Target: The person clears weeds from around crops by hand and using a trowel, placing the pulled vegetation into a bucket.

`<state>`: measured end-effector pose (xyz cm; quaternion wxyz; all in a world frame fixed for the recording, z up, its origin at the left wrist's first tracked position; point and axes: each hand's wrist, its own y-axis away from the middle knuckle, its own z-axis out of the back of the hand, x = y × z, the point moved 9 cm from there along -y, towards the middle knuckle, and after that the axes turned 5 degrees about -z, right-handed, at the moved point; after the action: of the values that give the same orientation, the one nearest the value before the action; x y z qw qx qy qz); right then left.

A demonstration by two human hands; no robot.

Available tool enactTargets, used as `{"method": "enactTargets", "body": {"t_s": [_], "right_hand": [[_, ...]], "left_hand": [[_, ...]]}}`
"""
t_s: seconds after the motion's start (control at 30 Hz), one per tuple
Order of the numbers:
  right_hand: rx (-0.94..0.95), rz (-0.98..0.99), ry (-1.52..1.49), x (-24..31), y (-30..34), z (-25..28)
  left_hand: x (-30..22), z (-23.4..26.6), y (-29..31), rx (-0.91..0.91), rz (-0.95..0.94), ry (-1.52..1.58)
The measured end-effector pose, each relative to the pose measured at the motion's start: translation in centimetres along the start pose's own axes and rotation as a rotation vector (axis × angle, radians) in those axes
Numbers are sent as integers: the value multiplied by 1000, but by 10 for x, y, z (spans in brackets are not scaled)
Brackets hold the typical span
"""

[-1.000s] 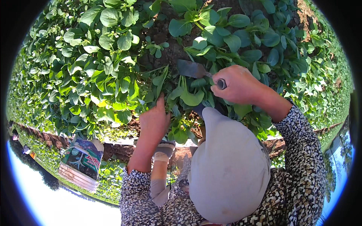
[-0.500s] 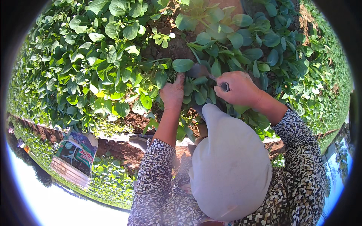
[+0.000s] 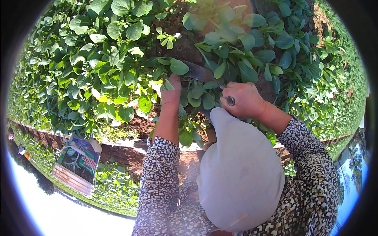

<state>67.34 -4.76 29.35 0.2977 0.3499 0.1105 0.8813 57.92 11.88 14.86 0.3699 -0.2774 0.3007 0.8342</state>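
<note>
My right hand (image 3: 245, 100) is closed round the handle of a broad-bladed knife (image 3: 201, 73), and the round hollow end of the handle pokes out of the fist. The dark blade points left among the leaves, close to my left hand. Leaves partly cover my left hand (image 3: 171, 89); its fingers are bent in at a leafy green plant (image 3: 179, 67), and the stem in its grip is hidden. Below the blade, between my two hands, grows a cluster of small rounded leaves (image 3: 200, 94).
Dense leafy greens (image 3: 94, 59) spread to the left, and taller ones (image 3: 252, 43) stand ahead on the right. Brown soil (image 3: 134, 157) shows along a furrow. A printed sack (image 3: 78, 161) lies at the lower left. A pale head covering (image 3: 240, 173) fills the lower middle.
My left hand has shifted left together with the leaf beside it. The knife and my right hand have moved slightly left and down, and more of the blade now shows.
</note>
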Motion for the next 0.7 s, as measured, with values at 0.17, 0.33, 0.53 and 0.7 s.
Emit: {"method": "enactTargets", "body": {"t_s": [0.17, 0.33, 0.53, 0.7], "right_hand": [[-23, 55, -77, -9, -15, 5], [61, -41, -121, -8, -19, 0], [-23, -38, -139, -5, -16, -15], [-125, -22, -164, -1, -5, -29]], "left_hand": [[18, 12, 19, -53, 190, 230], [-2, 4, 19, 125, 112, -9], [11, -20, -11, -83, -305, -79], [-8, -6, -8, -240, -528, -457]]}}
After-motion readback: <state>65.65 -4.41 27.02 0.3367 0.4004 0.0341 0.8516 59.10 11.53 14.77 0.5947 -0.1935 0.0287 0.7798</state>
